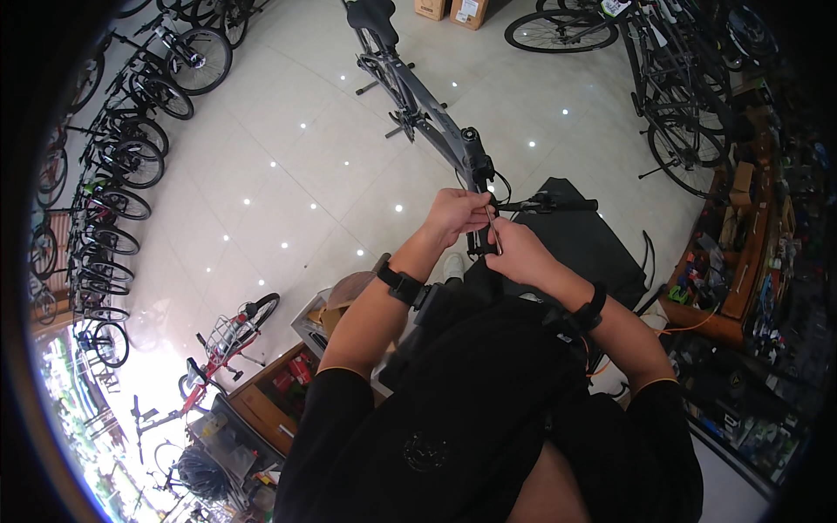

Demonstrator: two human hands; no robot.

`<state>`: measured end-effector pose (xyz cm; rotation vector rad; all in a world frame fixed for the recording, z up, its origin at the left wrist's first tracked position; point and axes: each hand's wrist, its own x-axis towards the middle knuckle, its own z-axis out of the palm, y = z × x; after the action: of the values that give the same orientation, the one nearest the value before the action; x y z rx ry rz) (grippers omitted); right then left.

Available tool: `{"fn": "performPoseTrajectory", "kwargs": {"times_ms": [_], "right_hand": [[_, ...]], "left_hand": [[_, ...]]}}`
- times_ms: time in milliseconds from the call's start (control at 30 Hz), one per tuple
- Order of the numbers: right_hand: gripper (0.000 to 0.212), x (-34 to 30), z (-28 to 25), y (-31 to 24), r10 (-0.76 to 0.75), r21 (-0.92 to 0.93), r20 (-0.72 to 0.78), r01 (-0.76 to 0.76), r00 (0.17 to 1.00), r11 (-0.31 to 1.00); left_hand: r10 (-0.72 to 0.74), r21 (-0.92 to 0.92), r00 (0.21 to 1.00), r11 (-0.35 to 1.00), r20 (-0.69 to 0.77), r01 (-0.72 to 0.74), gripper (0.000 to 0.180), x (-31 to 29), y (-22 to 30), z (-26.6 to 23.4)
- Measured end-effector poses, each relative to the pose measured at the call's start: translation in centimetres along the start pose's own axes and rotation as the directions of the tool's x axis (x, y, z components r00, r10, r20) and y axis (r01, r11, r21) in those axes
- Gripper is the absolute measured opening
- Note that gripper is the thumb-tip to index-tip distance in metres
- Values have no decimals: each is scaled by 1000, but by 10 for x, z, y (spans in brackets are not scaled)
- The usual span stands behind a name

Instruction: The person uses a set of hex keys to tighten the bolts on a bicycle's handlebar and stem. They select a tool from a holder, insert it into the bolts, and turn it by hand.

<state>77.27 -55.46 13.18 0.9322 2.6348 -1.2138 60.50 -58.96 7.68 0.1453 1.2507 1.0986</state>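
In front of me stands a grey bicycle point(445, 135), its black saddle point(373, 19) pointing away at the far end. Both my hands are at its front end, close together by the black handlebar point(567, 206). My left hand point(457, 214) is closed in a pinch, fingertips next to the handlebar's middle. My right hand point(521, 253) is closed too, thumb and fingers on a thin, stick-like piece point(497, 235) whose kind is too small to tell. What my left fingertips grip is hidden. Black cables point(503, 185) loop out beside the handlebar.
Rows of parked bicycles line the left point(139, 161) and the upper right. A red bicycle point(199, 383) stands at lower left near a wooden cabinet point(261, 405). Right of my hands is a large black panel point(580, 248). Tools and parts fill a wooden bench point(728, 279) at the right. Cardboard boxes point(468, 12) sit far ahead.
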Motion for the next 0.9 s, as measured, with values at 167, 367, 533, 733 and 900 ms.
{"fn": "performPoseTrajectory", "kwargs": {"times_ms": [167,367,533,733,900], "right_hand": [[21,-5,4,14,-182,-301,-59,156,981,941],[24,5,-19,26,18,698,466,-380,885,607],[16,5,-24,18,-68,800,590,-570,805,185],[9,2,-5,34,-196,857,515,-496,834,143],[24,10,-10,10,13,323,320,-122,947,938]], "left_hand": [[12,91,998,996,-54,-7,27,6,-6,2],[31,51,999,998,17,-31,29,10,-6,-6],[10,-52,999,999,51,-8,27,9,-6,-8],[-28,-69,996,997,86,34,30,6,-4,-9],[-46,58,999,997,12,45,33,-2,0,-2]]}}
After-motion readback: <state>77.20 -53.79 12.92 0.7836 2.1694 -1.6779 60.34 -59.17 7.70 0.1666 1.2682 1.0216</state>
